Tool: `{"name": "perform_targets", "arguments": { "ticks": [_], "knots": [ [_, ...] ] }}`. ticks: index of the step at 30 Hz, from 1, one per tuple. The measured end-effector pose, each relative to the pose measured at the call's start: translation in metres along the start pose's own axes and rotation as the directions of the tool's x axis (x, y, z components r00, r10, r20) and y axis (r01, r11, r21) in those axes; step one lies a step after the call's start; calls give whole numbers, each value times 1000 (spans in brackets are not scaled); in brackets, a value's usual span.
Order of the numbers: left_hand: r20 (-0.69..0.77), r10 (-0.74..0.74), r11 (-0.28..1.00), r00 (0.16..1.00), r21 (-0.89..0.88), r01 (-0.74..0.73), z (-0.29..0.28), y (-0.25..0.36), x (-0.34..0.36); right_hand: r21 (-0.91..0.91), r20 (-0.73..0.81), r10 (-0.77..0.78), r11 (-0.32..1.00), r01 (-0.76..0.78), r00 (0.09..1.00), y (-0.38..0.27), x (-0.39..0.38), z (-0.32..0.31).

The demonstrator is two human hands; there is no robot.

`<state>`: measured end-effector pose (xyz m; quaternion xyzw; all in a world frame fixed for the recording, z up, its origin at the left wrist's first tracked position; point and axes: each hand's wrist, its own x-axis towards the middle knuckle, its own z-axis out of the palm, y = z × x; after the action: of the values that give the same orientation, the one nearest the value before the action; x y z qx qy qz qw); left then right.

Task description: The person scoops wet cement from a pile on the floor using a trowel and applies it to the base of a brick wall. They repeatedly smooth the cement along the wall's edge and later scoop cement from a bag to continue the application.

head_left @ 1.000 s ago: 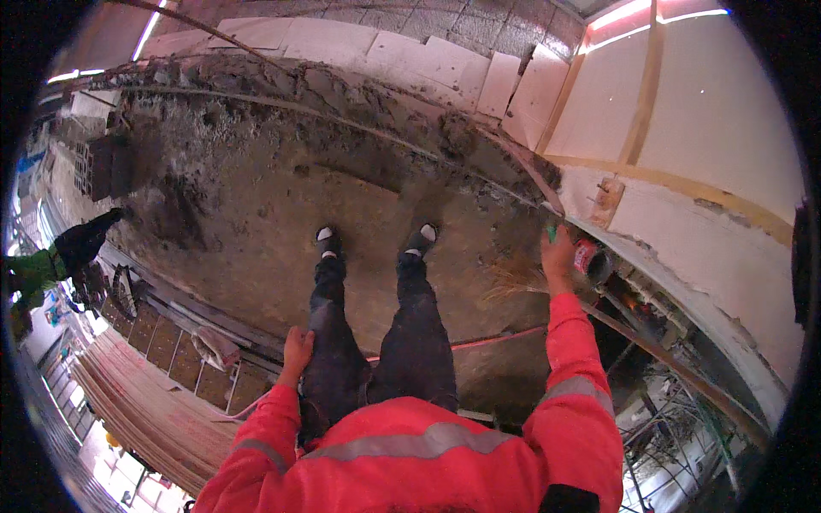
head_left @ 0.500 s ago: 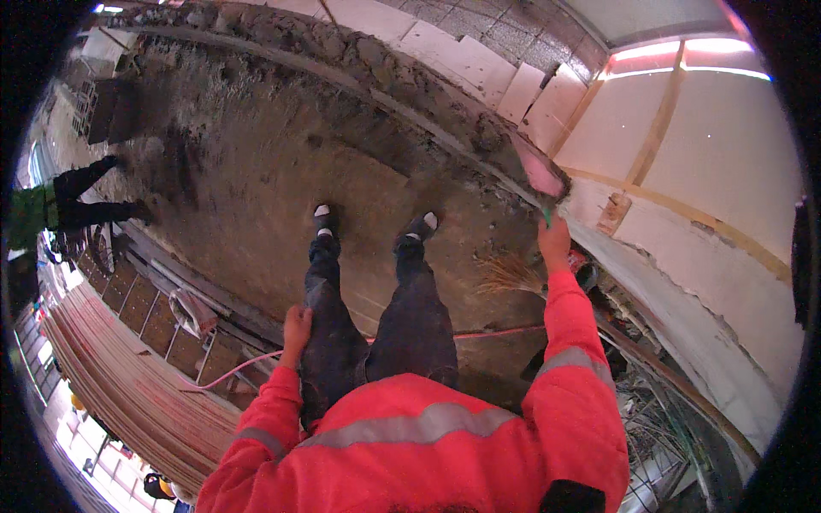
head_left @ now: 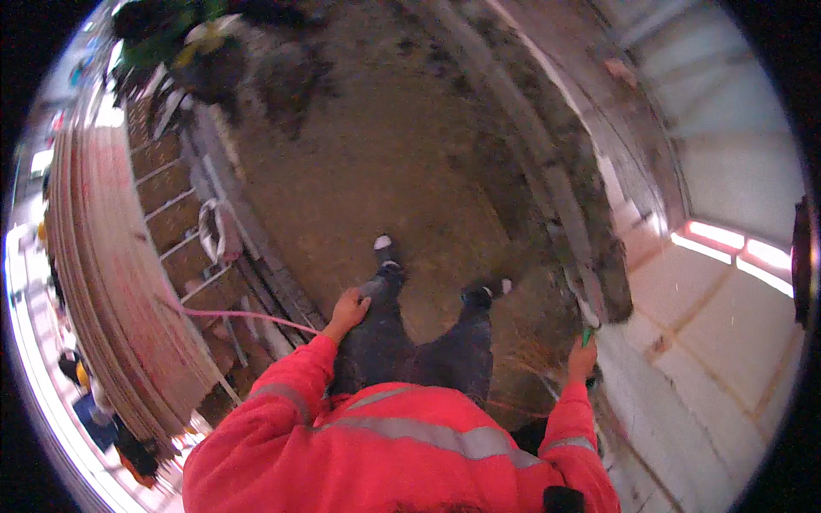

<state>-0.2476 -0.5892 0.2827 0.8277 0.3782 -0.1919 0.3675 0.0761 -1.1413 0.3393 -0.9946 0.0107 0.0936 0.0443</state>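
My left hand (head_left: 347, 311) is against my left thigh (head_left: 369, 333), fingers curled; whatever they may grip is hidden. My right hand (head_left: 582, 359) is closed on the green handle (head_left: 587, 337) of a small tool, at the edge of a rough mortar ledge (head_left: 605, 274). The tool's far end is blurred. Straw-like bristles (head_left: 539, 350) lie on the floor left of that hand.
A co-worker (head_left: 201, 47) in green is at the upper left. Stacked boards (head_left: 103, 265), a ladder-like metal frame (head_left: 171, 205) and a pink hose (head_left: 248, 315) lie to my left. A pale panel wall (head_left: 710, 342) with timber strips stands right, beside the dirty concrete floor (head_left: 359, 154).
My view has swung round, so the ledge now runs up and down on the right. The co-worker appears higher up. My right hand still holds the green handle; my left stays at my thigh.
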Motion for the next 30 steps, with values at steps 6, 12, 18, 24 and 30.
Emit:
{"name": "perform_targets", "arguments": {
  "ticks": [6, 12, 18, 24, 30],
  "knots": [
    [-131, -61, 995, 989, -90, 49, -100, -135, 10, 131, 25, -146, 981, 142, 989, -148, -35, 30],
    [-131, -247, 965, 960, -124, 232, -149, -208, 0, -2, 30, -289, 957, 289, 957, -265, -40, 37],
    [-118, -401, 904, 908, -211, 372, -193, -220, -1, 77, 368, -256, 967, 245, 894, -388, -27, 63],
    [-201, -445, 878, 873, -293, 380, -244, -214, 80, 87, 478, -385, 915, 394, 789, -554, 57, 131],
    [-409, -303, 951, 861, -195, 241, -320, -208, 214, 193, 519, -639, 735, 650, 568, -786, 137, 233]
  ]
}}
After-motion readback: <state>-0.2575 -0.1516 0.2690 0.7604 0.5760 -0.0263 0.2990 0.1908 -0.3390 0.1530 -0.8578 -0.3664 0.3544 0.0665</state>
